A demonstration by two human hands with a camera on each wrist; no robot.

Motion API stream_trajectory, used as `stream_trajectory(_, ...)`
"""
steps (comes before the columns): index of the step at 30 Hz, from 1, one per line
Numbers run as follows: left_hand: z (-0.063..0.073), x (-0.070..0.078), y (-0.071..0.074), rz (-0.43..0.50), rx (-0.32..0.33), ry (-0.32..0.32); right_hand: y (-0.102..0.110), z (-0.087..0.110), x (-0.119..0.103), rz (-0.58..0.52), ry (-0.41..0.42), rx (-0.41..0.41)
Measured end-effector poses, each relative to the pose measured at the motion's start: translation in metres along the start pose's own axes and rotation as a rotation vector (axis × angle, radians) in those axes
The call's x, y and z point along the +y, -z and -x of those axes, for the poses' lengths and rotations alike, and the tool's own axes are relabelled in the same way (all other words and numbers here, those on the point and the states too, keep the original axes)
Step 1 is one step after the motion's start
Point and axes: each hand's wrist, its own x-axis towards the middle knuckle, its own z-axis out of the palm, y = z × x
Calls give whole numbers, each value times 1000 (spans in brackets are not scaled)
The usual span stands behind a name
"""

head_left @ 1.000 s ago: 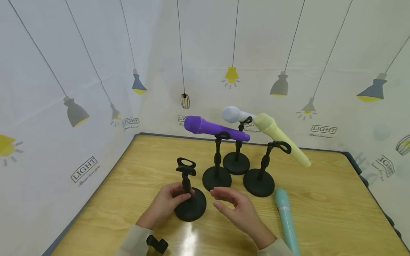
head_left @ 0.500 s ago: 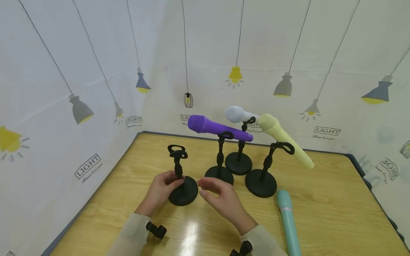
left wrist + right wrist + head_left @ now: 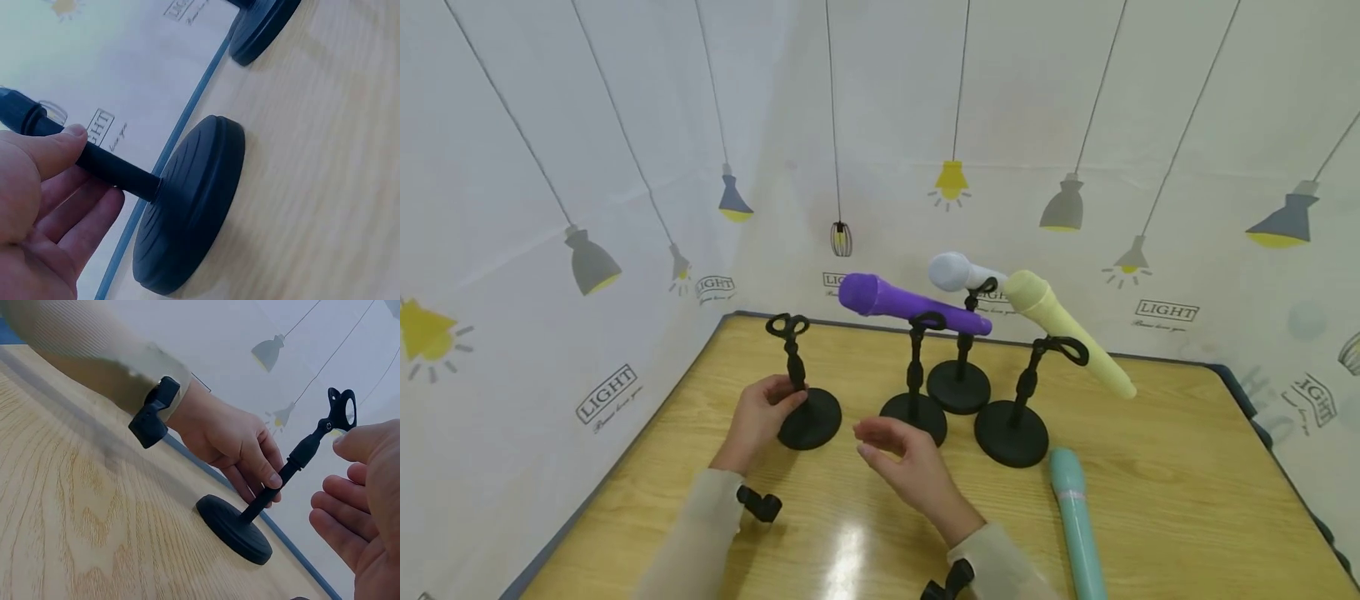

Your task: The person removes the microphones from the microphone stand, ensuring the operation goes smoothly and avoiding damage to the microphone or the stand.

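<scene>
My left hand (image 3: 760, 421) grips the pole of a black microphone stand (image 3: 809, 419) at the left of the table. Its thumb (image 3: 74, 132) lies along the pole in the left wrist view, and the round base is below. The clip on top of this stand holds no microphone. My right hand (image 3: 910, 467) hovers over the table with loosely bent fingers and holds nothing; the stand's pole is beyond it in the right wrist view. Nearest to it is the stand (image 3: 914, 417) that carries a purple microphone (image 3: 910, 305).
Behind stand two more stands, one with a white microphone (image 3: 951, 272), one with a tilted yellow microphone (image 3: 1067, 333). A teal microphone (image 3: 1077, 525) lies on the wooden table (image 3: 1195, 492) at the right. A printed cloth wall (image 3: 895, 100) borders the table.
My left hand has moved the empty stand left and farther back on the table. The right hand has drifted a little left. The other stands and microphones stay put.
</scene>
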Motion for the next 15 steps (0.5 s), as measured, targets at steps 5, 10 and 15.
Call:
stream_trajectory(5,-17,-4,7,-1,62,-3,-3,-4,0,-15,11,8)
stream_trajectory(10,-33,-7,13,19,108,28,-7,-10,-1,-35,-1,-7)
stream_trajectory(15,-49,-11,19,25,151,42,-11,-15,0,-45,0,-21)
